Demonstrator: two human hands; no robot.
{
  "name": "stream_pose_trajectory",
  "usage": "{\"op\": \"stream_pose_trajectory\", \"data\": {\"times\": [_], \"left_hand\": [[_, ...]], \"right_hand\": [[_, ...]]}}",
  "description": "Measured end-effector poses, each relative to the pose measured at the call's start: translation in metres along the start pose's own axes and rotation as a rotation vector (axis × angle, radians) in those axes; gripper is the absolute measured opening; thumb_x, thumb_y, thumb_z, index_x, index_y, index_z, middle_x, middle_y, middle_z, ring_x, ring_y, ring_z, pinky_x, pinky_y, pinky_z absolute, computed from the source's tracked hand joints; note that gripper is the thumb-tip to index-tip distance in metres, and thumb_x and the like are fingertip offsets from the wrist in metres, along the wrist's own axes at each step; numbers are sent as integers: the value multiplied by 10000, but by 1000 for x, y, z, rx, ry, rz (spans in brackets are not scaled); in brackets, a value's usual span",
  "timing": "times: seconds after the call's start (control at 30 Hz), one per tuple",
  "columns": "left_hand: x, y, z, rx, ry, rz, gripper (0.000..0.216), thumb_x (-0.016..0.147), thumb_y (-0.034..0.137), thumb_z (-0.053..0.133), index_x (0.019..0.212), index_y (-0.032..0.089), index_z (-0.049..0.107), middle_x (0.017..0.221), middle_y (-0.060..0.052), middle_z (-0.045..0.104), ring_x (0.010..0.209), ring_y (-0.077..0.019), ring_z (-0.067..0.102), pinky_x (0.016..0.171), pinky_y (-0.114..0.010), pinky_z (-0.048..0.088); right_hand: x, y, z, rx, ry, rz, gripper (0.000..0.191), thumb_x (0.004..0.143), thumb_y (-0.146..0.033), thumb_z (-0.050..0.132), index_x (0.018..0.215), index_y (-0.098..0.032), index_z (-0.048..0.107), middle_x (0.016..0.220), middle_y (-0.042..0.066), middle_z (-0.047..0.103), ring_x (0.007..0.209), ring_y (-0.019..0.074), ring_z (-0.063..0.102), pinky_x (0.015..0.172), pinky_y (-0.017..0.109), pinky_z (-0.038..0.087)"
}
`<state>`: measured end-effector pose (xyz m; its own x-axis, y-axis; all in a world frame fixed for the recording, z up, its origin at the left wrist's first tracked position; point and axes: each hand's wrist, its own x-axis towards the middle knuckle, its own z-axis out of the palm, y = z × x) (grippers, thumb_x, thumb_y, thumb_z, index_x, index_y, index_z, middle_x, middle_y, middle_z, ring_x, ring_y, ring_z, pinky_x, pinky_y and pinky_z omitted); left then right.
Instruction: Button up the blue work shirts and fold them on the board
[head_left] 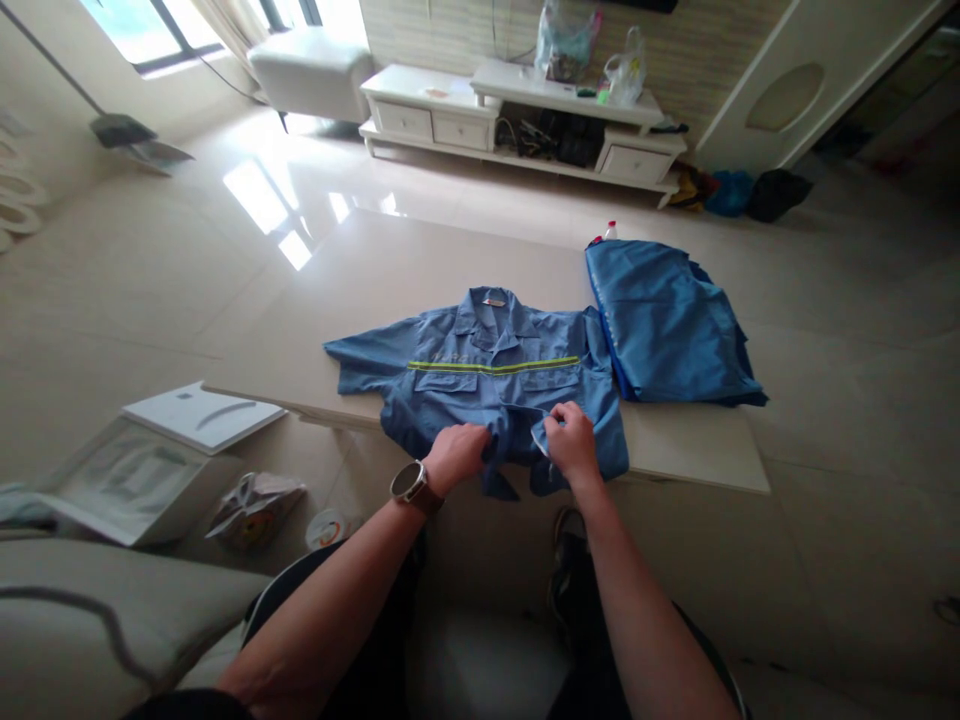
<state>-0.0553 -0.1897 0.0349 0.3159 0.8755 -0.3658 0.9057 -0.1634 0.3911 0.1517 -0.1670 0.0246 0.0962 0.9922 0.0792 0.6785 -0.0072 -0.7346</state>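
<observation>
A blue work shirt [450, 408] with a yellow-green stripe across the chest lies front up on the table, collar away from me. Its lower edge hangs over the table's near side. My left hand [459, 455], with a watch on the wrist, is closed on the front of the shirt near the hem. Pinched in my right hand [571, 440] is another part of the shirt's front edge, lifted a little. One sleeve stretches out to the left; the other lies beside a stack of folded blue garments [667, 320] on the right.
The pale table [300, 350] ends just in front of my knees. A small bottle with a red cap [611, 231] stands behind the stack. On the floor at left are a white bin [150, 480] and a plastic bag [255, 510]. A white TV cabinet [465, 130] lines the far wall.
</observation>
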Motion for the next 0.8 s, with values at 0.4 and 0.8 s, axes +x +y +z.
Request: {"op": "stream_pose_trajectory", "data": {"times": [0.4,0.8], "left_hand": [[20,23,11,-63,210,-259,274,988,388,574,1165,179,590,1194,-128,686,1042,-237,687,817,-302,484],[30,23,5,-393,374,-180,156,852,146,609,946,173,730,865,-67,750,813,-202,663,760,-300,449]], "right_hand": [[-1,-17,-19,537,-248,96,187,694,-391,538,612,-225,509,618,-26,452,626,154,401,605,283,326],[9,12,-14,-11,221,34,317,744,-385,714,721,-255,425,672,-42,451,665,172,411,716,314,382]]}}
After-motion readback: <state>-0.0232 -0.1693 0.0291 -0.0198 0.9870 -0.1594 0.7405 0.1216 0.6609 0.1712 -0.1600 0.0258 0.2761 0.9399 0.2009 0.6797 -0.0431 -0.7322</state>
